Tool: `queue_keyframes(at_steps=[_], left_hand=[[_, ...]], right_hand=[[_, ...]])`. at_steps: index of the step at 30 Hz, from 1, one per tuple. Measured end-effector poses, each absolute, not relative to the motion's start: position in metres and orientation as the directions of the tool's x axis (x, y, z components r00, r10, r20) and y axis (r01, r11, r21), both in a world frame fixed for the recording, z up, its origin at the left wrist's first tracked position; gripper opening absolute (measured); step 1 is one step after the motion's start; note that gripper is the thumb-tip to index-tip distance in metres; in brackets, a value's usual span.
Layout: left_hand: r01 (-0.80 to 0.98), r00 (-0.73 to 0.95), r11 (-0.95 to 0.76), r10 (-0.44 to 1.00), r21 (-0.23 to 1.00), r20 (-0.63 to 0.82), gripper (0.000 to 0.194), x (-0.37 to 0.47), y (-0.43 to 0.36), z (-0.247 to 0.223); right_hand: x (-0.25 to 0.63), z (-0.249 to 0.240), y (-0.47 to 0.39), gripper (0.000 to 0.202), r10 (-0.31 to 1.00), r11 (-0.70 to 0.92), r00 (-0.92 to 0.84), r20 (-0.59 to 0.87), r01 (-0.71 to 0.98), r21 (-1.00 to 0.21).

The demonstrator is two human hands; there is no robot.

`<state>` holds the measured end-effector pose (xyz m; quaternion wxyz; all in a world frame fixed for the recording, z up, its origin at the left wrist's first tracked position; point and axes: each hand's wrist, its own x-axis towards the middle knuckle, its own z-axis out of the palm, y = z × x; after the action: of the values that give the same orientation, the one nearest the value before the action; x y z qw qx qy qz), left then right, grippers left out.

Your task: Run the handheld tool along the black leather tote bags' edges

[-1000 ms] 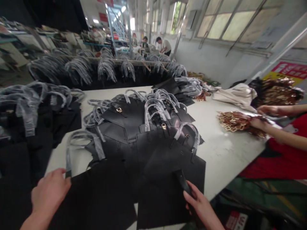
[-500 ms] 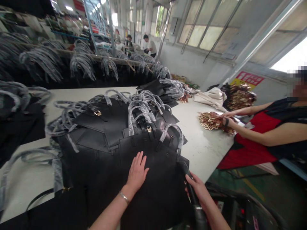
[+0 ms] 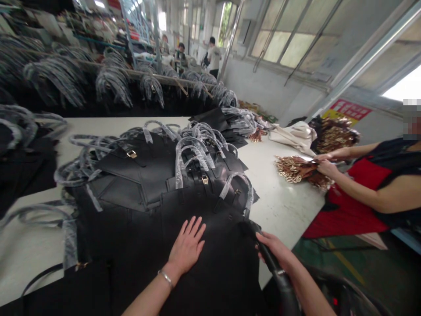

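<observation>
One spread left hand (image 3: 187, 246) apparently steadies the near flat black leather-like panel (image 3: 220, 263); right hand (image 3: 278, 250) grips a black tubular nozzle (image 3: 271, 261); next move calls for level guidance

Bag (image 3: 223, 254) smooth, leather-like; handles (image 3: 179, 169) glossy plastic-wrapped; buckle (image 3: 205, 180) shiny metal.

The left hand (image 3: 187, 249) has left a wrapped handle (image 3: 69, 241) beside the black bag (image 3: 223, 267) to lie flat on the bag. The black nozzle (image 3: 270, 259) in the right hand (image 3: 279, 250) has shifted toward the bag's upper right corner. Beyond it, a stooping person (image 3: 214, 58) has straightened.
</observation>
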<state>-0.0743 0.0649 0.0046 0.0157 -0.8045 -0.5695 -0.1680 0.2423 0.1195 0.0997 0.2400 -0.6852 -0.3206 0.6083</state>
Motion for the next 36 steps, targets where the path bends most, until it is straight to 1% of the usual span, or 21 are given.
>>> queue_keyframes(at_steps=[4, 7, 10, 13, 19, 25, 28, 30, 36], left_hand=[[0.91, 0.325, -0.382, 0.899, 0.161, 0.294, 0.053, -0.075, 0.064, 0.004], [0.896, 0.371, -0.421, 0.884, 0.143, 0.283, 0.052, -0.077, 0.063, 0.004], [0.9, 0.362, -0.412, 0.889, 0.145, 0.281, 0.052, -0.078, 0.062, 0.004], [0.902, 0.351, -0.403, 0.893, 0.156, 0.282, 0.052, -0.077, 0.06, 0.006], [0.896, 0.345, -0.403, 0.896, 0.186, 0.281, 0.052, -0.076, 0.061, 0.007], [0.898, 0.344, -0.398, 0.901, 0.189, 0.265, 0.051, -0.076, 0.061, 0.006], [0.898, 0.344, -0.396, 0.903, 0.19, 0.256, 0.052, -0.076, 0.061, 0.006], [0.897, 0.347, -0.399, 0.902, 0.191, 0.257, 0.053, -0.076, 0.061, 0.005], [0.908, 0.323, -0.374, 0.912, 0.188, 0.253, 0.054, -0.07, 0.047, 0.007]], right_hand=[[0.237, 0.097, 0.115, 0.022, 0.744, -0.667, 0.08, -0.663, 0.132, -0.733], [0.236, 0.094, 0.122, 0.029, 0.805, -0.588, 0.173, -0.567, 0.107, -0.802], [0.251, 0.096, 0.121, 0.037, 0.835, -0.514, 0.285, -0.471, 0.095, -0.853], [0.274, 0.102, 0.107, 0.038, 0.812, -0.536, 0.326, -0.483, 0.091, -0.839], [0.292, 0.103, 0.089, 0.029, 0.751, -0.638, 0.282, -0.597, 0.073, -0.767], [0.287, 0.102, 0.117, 0.026, 0.751, -0.638, 0.273, -0.601, 0.067, -0.767], [0.279, 0.108, 0.117, 0.03, 0.782, -0.591, 0.302, -0.545, 0.085, -0.802], [0.269, 0.112, 0.108, 0.037, 0.807, -0.56, 0.288, -0.516, 0.095, -0.823], [0.219, 0.112, 0.08, 0.055, 0.818, -0.575, 0.076, -0.57, 0.11, -0.811]])
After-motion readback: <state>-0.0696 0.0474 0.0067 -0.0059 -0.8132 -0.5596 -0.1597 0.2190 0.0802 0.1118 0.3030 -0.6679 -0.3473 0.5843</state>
